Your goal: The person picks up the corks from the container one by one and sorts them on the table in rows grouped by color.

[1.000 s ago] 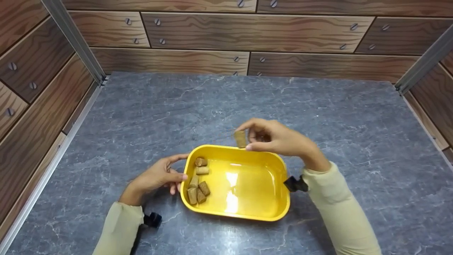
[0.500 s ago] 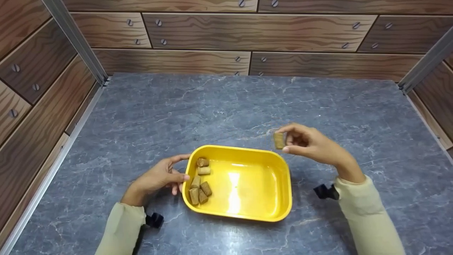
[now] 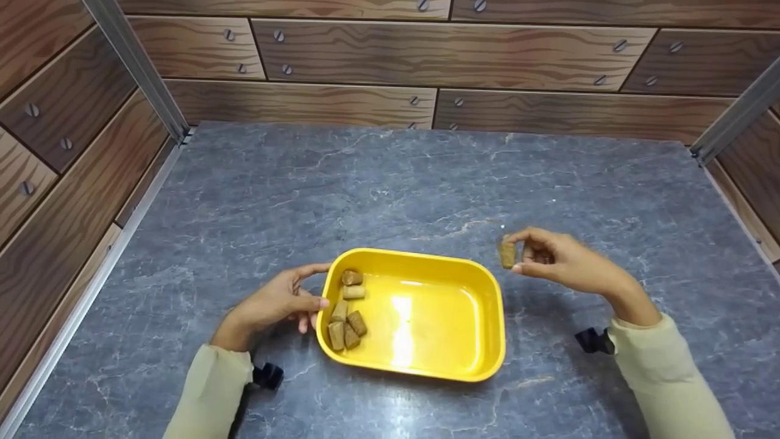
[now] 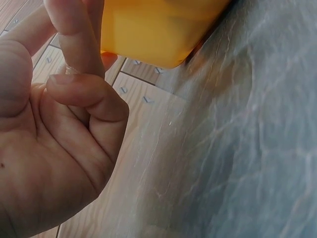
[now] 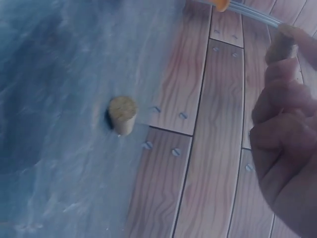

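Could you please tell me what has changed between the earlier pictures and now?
The right hand, pinching a tan cylindrical cork, has moved rightward from the far rim of the yellow rectangular plastic container to beyond its right end. No grip visibly changed. The left hand stays at the container's left end; the six brown corks inside look unmoved.

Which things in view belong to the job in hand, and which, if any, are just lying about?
Likely the job:
yellow tub, held by left hand
six cork stoppers inside
cork stopper in right hand
loose cork stopper on table

Lying about:
nothing clearly
surroundings: table, wood-patterned walls
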A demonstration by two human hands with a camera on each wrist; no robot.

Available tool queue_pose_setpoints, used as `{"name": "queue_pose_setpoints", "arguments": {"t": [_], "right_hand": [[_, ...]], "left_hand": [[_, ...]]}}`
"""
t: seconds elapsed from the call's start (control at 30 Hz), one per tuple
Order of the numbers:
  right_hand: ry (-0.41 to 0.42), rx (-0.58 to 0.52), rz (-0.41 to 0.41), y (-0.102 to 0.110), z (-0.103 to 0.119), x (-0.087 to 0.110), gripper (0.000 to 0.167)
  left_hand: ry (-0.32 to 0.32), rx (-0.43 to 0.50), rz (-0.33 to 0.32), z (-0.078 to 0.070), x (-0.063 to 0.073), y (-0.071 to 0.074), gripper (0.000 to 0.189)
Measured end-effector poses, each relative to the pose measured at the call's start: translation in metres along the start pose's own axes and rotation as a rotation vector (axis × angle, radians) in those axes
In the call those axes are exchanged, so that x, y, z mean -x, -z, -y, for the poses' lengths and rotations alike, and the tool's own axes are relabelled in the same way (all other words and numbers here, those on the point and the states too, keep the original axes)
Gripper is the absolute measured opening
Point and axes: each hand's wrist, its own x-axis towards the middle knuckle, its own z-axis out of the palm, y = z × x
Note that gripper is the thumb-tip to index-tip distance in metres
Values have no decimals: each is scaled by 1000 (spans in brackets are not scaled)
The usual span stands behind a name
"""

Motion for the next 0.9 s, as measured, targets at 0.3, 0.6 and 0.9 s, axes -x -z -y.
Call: {"name": "queue_pose_setpoints", "arguments": {"t": [0.3, 0.6, 0.9], "right_hand": [[-182, 104, 93, -7, -13, 4, 43], [-274, 167, 184, -10, -23, 6, 42], [-298, 178, 194, -10, -27, 5, 41]], "left_hand": [[4, 5, 5, -1, 0, 0, 75], [-17, 21, 22, -1, 1, 0, 78], [-11, 4, 6, 0, 1, 0, 78]]}}
